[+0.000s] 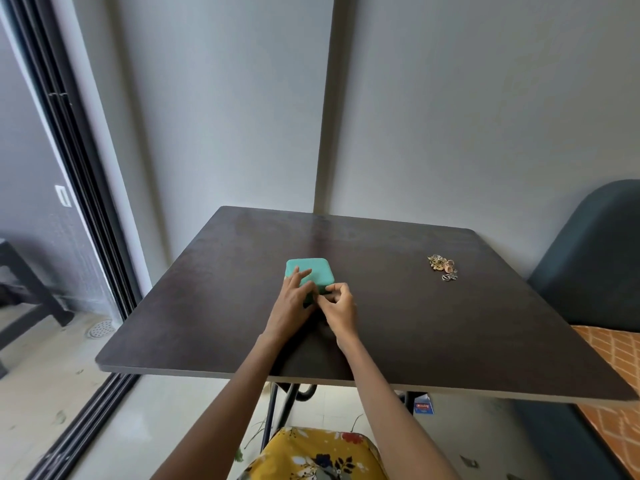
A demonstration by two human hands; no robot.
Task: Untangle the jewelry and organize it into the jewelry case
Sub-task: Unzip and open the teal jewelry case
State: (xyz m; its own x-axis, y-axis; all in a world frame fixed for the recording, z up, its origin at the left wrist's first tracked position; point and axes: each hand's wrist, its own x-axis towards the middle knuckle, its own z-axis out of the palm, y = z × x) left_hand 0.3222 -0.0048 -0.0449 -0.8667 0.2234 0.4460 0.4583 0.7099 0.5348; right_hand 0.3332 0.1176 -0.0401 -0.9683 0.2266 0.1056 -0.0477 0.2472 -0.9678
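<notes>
The right hand (337, 306) pinches at the near right corner of the closed teal jewelry case (310, 276) mid-table while the left hand (294, 294) lies flat-fingered on its lid, the tangled jewelry (441, 268) well apart toward the table's (485, 323) right edge.

Counter (398, 306): dark brown, square, rounded corners, set against a grey wall (450, 116) beyond the hands. Blue chair (595, 265) at far right of the hands, just beside the counter edge; orange patterned cushion (620, 344) below it. Sliding door (69, 168) with black frame well to the left; floor drain (99, 328) seen past it on the pale floor. Under the counter, black legs (287, 400) and a small blue packet (423, 406). Yellow floral fabric (311, 455) nearest, below the arms.
</notes>
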